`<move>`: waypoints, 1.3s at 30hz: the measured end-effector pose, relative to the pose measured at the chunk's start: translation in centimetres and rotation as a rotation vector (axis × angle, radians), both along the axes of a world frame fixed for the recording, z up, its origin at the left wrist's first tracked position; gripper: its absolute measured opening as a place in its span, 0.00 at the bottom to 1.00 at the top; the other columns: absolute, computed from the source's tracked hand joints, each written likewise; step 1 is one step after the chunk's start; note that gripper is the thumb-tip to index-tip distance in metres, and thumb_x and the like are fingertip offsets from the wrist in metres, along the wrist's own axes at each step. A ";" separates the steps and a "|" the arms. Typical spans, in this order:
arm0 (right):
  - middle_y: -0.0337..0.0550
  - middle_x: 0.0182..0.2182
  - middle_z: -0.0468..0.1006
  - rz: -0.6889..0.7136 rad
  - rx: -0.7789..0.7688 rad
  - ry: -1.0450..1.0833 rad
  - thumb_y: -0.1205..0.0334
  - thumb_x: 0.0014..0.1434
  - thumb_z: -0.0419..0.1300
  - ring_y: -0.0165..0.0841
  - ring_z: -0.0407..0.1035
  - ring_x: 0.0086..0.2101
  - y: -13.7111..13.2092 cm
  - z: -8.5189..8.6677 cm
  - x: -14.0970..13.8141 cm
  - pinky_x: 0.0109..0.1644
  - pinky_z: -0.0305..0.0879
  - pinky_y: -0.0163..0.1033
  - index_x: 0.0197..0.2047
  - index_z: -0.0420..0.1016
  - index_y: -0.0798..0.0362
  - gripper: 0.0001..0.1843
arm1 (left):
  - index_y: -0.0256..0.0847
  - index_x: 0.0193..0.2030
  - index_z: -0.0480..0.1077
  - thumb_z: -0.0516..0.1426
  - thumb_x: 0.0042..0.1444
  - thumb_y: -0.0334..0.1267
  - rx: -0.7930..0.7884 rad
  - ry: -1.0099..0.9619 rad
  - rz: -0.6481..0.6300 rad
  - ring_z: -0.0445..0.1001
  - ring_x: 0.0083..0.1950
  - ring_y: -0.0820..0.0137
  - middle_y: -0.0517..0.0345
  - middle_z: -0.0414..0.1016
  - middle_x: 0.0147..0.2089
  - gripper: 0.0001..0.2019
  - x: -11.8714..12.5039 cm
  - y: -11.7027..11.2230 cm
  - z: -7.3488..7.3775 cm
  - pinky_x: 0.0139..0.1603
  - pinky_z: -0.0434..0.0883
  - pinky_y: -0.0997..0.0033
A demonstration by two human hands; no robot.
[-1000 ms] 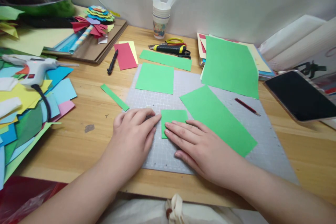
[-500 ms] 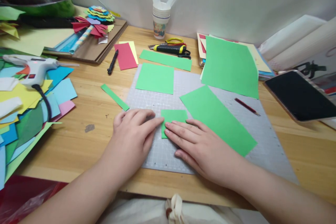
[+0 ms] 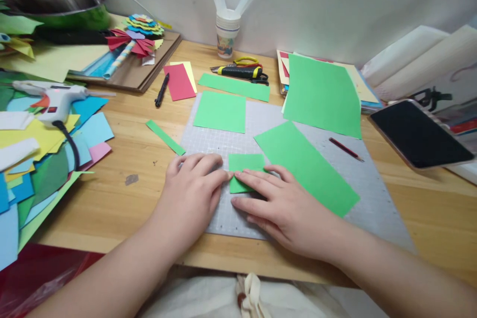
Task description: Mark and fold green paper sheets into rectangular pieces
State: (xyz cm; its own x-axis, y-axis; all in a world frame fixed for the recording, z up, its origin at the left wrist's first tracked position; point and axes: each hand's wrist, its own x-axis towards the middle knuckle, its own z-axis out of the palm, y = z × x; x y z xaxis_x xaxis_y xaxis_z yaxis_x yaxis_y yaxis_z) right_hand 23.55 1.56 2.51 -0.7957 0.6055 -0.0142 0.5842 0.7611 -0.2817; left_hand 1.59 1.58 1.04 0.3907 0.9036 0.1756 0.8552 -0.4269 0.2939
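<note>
A small green paper piece (image 3: 246, 162) lies on the grey cutting mat (image 3: 223, 218), partly covered by fingers. My left hand (image 3: 196, 184) rests at its left side, the index fingertip touching the paper's left edge and the other fingers bent on the mat. Across the paper's lower right part lie the stretched fingers of my right hand (image 3: 278, 203), pressing it flat. Close to the right hand is a large green paper rectangle (image 3: 309, 169). Beyond sits a green paper square (image 3: 219, 112), and a narrow green strip (image 3: 165, 137) lies past the left hand.
A pencil (image 3: 346, 149) and a phone (image 3: 421, 131) lie right. Behind the mat are a utility knife (image 3: 238, 71), a pen (image 3: 162, 90), red paper (image 3: 180, 82) and a paper cup (image 3: 225, 39). A glue gun (image 3: 61, 102) rests on coloured scraps at left.
My right hand's fingers have spread, the middle finger moving down off the paper's lower edge onto the mat. My left hand stays at the left edge. The view has shifted slightly.
</note>
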 end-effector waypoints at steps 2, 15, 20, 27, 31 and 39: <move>0.51 0.66 0.63 0.004 0.014 0.000 0.61 0.70 0.49 0.44 0.61 0.62 -0.1 -0.1 0.1 0.63 0.49 0.64 0.56 0.73 0.43 0.16 | 0.52 0.44 0.76 0.54 0.62 0.33 -0.001 -0.005 -0.002 0.70 0.55 0.59 0.58 0.76 0.52 0.12 -0.1 0.0 0.1 0.58 0.58 0.49; 0.51 0.66 0.63 -0.273 0.108 -0.001 0.55 0.71 0.45 0.47 0.52 0.66 -3.1 -0.5 -2.1 0.63 0.42 0.69 0.60 0.70 0.45 0.20 | 0.51 0.44 0.75 0.55 0.62 0.33 0.023 0.014 -0.020 0.70 0.55 0.59 0.57 0.76 0.54 0.10 -0.2 0.0 -0.1 0.56 0.58 0.49; 0.52 0.64 0.65 -0.490 0.171 0.060 0.55 0.70 0.47 0.50 0.50 0.67 -5.0 -1.1 -2.3 0.63 0.43 0.71 0.57 0.74 0.43 0.19 | 0.51 0.44 0.75 0.55 0.61 0.31 0.040 0.032 -0.030 0.71 0.55 0.59 0.58 0.76 0.54 0.11 -0.2 0.1 0.0 0.56 0.58 0.49; 0.52 0.62 0.64 -0.715 0.204 0.055 0.60 0.68 0.47 0.54 0.49 0.66 -6.6 -2.2 -0.7 0.60 0.46 0.76 0.58 0.73 0.40 0.20 | 0.51 0.43 0.76 0.54 0.62 0.33 0.040 0.044 -0.014 0.71 0.55 0.57 0.57 0.76 0.54 0.11 -0.1 0.2 0.0 0.56 0.59 0.48; 0.53 0.59 0.65 -0.776 0.211 0.025 0.63 0.68 0.46 0.55 0.50 0.65 -6.9 -2.7 0.3 0.59 0.47 0.75 0.58 0.74 0.41 0.22 | 0.52 0.44 0.77 0.54 0.62 0.34 0.055 0.048 -0.007 0.71 0.54 0.56 0.57 0.76 0.54 0.11 -0.1 0.2 -0.3 0.56 0.59 0.47; 0.51 0.55 0.70 -0.687 0.131 0.083 0.61 0.69 0.47 0.51 0.57 0.63 -5.5 -1.9 1.7 0.62 0.42 0.75 0.51 0.77 0.42 0.18 | 0.51 0.44 0.77 0.53 0.62 0.33 0.058 0.013 0.005 0.70 0.55 0.55 0.56 0.76 0.54 0.12 0.0 0.1 -0.6 0.55 0.60 0.47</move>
State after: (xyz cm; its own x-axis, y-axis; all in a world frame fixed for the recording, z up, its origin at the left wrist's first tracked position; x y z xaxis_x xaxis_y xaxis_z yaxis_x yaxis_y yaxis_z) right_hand 25.30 -3.92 0.66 -0.2276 0.9640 0.1376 0.9256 0.2581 -0.2770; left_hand 1.56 1.66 0.42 0.3893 0.8938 0.2226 0.8608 -0.4390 0.2574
